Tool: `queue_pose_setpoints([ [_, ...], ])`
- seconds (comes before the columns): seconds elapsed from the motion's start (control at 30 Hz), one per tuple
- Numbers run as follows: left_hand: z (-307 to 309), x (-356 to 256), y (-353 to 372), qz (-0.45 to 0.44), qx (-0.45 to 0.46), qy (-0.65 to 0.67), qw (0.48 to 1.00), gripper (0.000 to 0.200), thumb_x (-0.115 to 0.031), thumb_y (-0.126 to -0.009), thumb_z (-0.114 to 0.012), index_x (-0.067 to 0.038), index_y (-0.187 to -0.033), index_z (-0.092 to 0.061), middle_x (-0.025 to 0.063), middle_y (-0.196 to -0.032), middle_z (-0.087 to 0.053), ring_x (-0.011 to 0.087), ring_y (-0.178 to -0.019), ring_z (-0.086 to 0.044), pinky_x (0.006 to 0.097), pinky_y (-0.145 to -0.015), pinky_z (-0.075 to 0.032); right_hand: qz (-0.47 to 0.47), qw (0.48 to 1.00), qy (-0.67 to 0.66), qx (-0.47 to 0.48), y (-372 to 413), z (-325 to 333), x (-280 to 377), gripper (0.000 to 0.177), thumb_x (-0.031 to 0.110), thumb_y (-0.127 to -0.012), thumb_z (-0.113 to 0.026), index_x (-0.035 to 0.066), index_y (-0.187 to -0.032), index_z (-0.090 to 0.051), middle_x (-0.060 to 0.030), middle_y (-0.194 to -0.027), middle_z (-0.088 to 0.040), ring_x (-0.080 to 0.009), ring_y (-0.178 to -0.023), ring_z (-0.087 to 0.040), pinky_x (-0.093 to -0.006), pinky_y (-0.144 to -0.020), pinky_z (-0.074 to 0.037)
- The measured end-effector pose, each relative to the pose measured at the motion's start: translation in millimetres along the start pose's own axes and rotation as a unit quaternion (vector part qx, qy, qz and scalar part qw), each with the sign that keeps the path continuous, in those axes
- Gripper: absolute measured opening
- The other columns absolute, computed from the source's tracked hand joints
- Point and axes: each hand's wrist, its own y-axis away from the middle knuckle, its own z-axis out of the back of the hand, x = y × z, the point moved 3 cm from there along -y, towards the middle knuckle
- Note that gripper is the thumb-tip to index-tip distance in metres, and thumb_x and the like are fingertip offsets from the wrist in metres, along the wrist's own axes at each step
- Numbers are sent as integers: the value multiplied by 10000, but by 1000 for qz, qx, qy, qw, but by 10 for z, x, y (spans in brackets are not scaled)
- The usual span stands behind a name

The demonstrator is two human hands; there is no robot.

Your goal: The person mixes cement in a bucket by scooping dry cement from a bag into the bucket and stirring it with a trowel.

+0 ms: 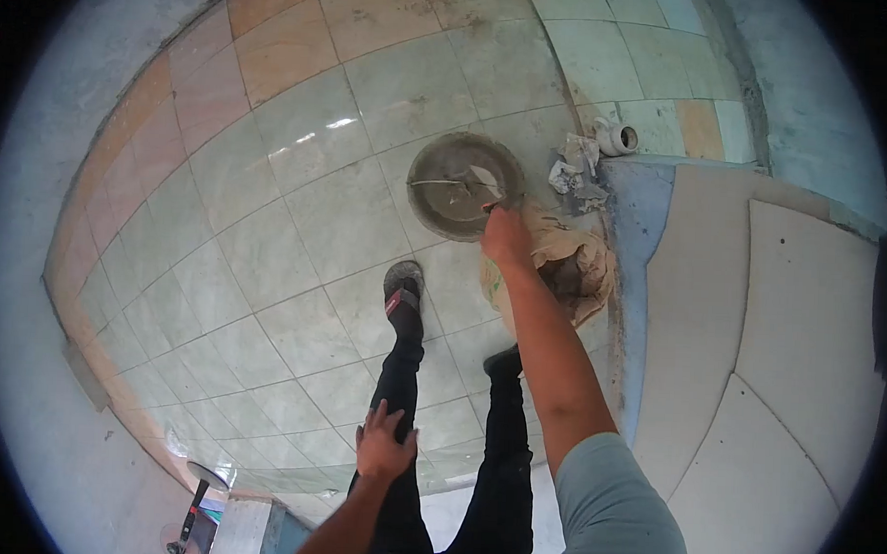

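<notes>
My right hand (506, 238) is closed on the handle of a trowel, reaching over the near right rim of a round grey basin (417, 210). The trowel's pale blade (486, 179) lies inside the basin, where a grey-brown, wet-looking mix (451, 201) and a thin light strip (437, 183) also show. Right beside my right forearm stands a torn paper bag (600, 273), its mouth open on dark grey contents. My left hand (386, 446) rests on my left leg around the knee, fingers spread and holding nothing.
Pale tiles (318, 224) cover the floor. Beyond the bag lie crumpled paper scraps (572, 174) and a white pipe fitting (619, 139). Large beige panels (696, 315) are at the right. A black-handled tool (196, 503) is at lower left.
</notes>
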Motion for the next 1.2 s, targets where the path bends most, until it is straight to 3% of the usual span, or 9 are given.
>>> queue_pose_setpoints([
  [0.07, 218, 46, -318, -70, -74, 165, 981, 250, -234, -896, -754, -24, -1030, -734, 200, -1141, -710, 385, -1103, -673, 452, -974, -523, 17, 999, 30, -33, 236, 143, -59, 331, 121, -908, -675, 39, -1225, -634, -222, -1234, -660, -404, -1154, -660, -517, -938, -564],
  [0.17, 690, -361, -1329, -107, -201, 128, 965, 275, -212, -947, -716, 15, -816, -631, 193, -776, -622, 380, -721, -619, 461, -655, -467, 67, 995, -5, -74, 880, 379, -307, 396, 135, -913, -670, 35, -1289, -598, -223, -1194, -657, -421, -1111, -661, -531, -899, -558],
  [0.4, 800, -1949, -3832, -339, -38, 82, 936, 286, -288, -948, -634, -20, -990, -724, 203, -889, -729, 352, -808, -696, 457, -766, -538, 80, 969, -221, -71, 2286, 1053, -1497, 359, 161, -941, -684, 40, -1276, -638, -206, -1042, -709, -385, -878, -703, -457, -759, -560],
  [0.57, 922, -2090, -4915, -180, -189, 122, 958, 415, -379, -960, -671, -10, -1140, -727, 176, -1063, -762, 276, -992, -726, 397, -907, -537, 70, 990, -75, -92, 2412, 1077, -2450, 261, 163, -953, -682, 83, -1201, -663, -146, -993, -715, -332, -851, -717, -433, -708, -565],
  [0.7, 647, -2049, -4469, -202, -213, 185, 938, 401, -366, -987, -665, 10, -1119, -703, 143, -963, -754, 202, -893, -689, 353, -852, -530, 74, 991, 102, -45, 1808, 789, -2734, 214, 208, -939, -696, 126, -1137, -684, -86, -972, -698, -310, -886, -727, -441, -707, -577],
  [0.83, -28, -1374, -2904, -139, -65, 131, 979, 411, -397, -1035, -601, 4, -1078, -678, 113, -828, -694, 184, -781, -625, 367, -761, -512, 197, 954, 226, 11, 798, 151, -2699, 181, 235, -969, -618, 131, -1012, -760, -83, -954, -732, -274, -871, -753, -431, -683, -603],
  [0.97, -511, -974, -555, -89, 71, 58, 992, 329, -299, -922, -727, -46, -1130, -700, 200, -1154, -713, 396, -1112, -668, 453, -951, -525, 240, 915, 317, 69, 304, -327, -2506, 310, 276, -1006, -562, 109, -923, -809, -91, -1003, -782, -260, -922, -767, -429, -708, -614],
  [1.03, -750, -545, 363, -33, 123, -66, 990, 499, -320, -842, -805, -115, -1270, -652, 193, -1466, -536, 421, -1377, -477, 565, -1113, -394, 199, 933, 291, 74, 221, -571, -2448, 305, 284, -1003, -571, 102, -947, -809, -94, -1014, -784, -260, -956, -767, -442, -731, -616],
  [1.2, -1063, -804, 640, 71, 91, -155, 981, 711, -395, -811, -809, -225, -1451, -549, 137, -1684, -282, 428, -1545, -232, 625, -1223, -221, 198, 944, 240, 114, 21, -923, -2445, 228, 275, -968, -617, 156, -996, -810, -74, -1054, -780, -253, -1013, -754, -472, -819, -604],
])
